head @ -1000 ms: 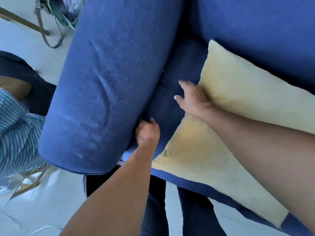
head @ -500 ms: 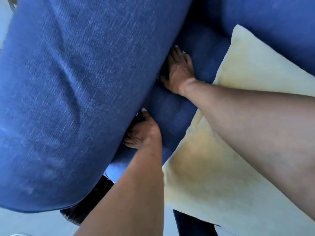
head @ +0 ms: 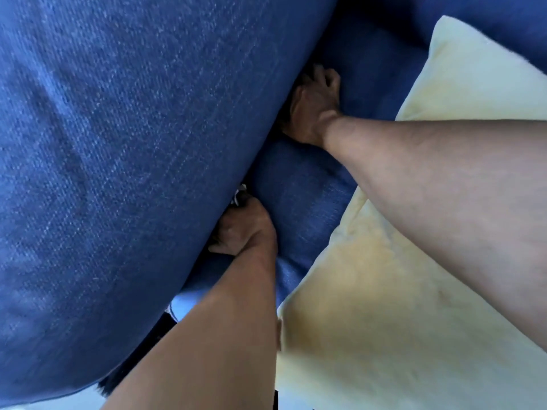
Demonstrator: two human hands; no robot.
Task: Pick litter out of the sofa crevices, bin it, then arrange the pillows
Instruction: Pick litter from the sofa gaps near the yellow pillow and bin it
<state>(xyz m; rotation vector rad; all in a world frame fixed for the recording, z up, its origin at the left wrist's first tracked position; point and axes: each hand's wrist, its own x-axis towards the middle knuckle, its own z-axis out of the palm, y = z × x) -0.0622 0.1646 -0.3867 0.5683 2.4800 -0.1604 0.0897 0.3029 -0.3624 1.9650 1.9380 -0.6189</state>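
Note:
A blue sofa fills the view, its thick rounded armrest [head: 124, 161] on the left and the seat cushion [head: 299, 187] beside it. My left hand [head: 242, 229] is pushed into the crevice between them, fingers closed around a small crumpled white scrap of litter [head: 239, 194] that peeks out above the knuckles. My right hand [head: 313, 108] is further back in the same crevice, fingers curled into the gap; whether it holds anything is hidden. A pale yellow pillow [head: 399, 306] lies on the seat under my right forearm.
The sofa's blue backrest [head: 473, 16] runs along the top right. A strip of pale floor [head: 53, 405] shows below the armrest at the bottom left. Dark trouser legs [head: 139, 356] show beneath my left forearm.
The camera has leaned in closer to the sofa. My right hand left the pillow's edge and went into the crevice further back. A white scrap now shows at my left hand.

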